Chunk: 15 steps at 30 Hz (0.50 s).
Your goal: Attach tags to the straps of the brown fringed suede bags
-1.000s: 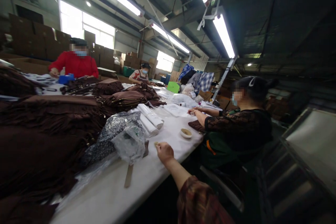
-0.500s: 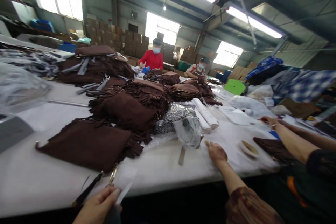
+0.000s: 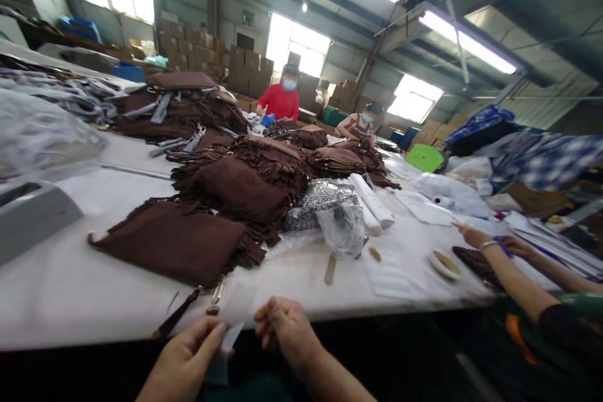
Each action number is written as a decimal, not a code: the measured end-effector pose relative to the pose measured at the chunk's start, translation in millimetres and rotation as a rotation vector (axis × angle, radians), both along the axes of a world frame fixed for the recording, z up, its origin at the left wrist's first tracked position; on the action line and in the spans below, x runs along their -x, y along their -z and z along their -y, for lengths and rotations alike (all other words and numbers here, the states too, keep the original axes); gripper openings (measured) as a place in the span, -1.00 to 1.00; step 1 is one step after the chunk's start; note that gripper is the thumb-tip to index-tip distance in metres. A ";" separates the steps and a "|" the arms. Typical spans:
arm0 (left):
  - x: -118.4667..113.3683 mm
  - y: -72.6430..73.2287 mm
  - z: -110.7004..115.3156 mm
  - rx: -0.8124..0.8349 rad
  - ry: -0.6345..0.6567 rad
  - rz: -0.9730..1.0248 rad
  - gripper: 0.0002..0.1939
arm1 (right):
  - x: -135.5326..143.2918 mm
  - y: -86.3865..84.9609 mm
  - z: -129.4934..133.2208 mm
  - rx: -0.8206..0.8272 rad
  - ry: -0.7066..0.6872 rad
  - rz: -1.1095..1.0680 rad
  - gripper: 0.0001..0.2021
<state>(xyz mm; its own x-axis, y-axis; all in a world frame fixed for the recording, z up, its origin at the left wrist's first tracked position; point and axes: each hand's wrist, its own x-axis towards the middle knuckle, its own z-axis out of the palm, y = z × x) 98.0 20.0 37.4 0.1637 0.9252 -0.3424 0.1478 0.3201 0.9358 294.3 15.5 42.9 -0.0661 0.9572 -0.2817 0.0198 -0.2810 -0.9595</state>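
Observation:
At the table's near edge my left hand (image 3: 193, 352) is closed, thumb and finger pinching a thin whitish strip (image 3: 234, 334). Just above its fingertips are the gold metal clasp (image 3: 215, 298) and dark strap (image 3: 178, 314) of a brown fringed bag (image 3: 174, 242) lying flat. My right hand (image 3: 292, 330) is beside the strip with fingers curled together; whatever they hold, if anything, cannot be made out. A small tan piece (image 3: 375, 254) lies on the white tabletop near a white sheet (image 3: 389, 276).
Brown fringed bags (image 3: 240, 185) are piled behind. Clear plastic wrapping (image 3: 342, 229), white rolls (image 3: 370, 201) and a tape roll (image 3: 444, 265) lie to the right. A grey box (image 3: 38, 220) stands at left. A co-worker's arms (image 3: 513, 264) reach in at right; two people work across the table.
My right hand has left the tan piece on the table and come left, close to my left hand. The co-worker's hands at right have shifted. The view has moved slightly.

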 end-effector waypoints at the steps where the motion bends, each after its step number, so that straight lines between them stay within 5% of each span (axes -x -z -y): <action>1: 2.3 -2.4 1.8 -0.041 0.047 -0.024 -0.51 | 16.8 -2.2 -2.4 -0.015 -0.008 -0.033 -0.33; 4: 15.9 -8.3 4.5 -0.125 0.136 -0.103 -0.56 | 42.5 -9.9 -8.0 -0.072 0.055 -0.065 -0.56; 8: 46.5 -6.8 -1.9 -0.215 -0.067 -0.290 -0.67 | 37.9 -7.0 -3.6 -0.085 0.116 0.007 -0.71; 11: 59.6 5.2 -7.5 -0.212 -0.146 -0.402 -0.71 | 30.5 3.2 9.2 -0.068 0.088 0.098 -0.73; 15: 48.2 30.5 -4.7 -0.067 -0.006 -0.300 -0.62 | 34.4 11.6 27.1 -0.083 0.082 0.183 -0.76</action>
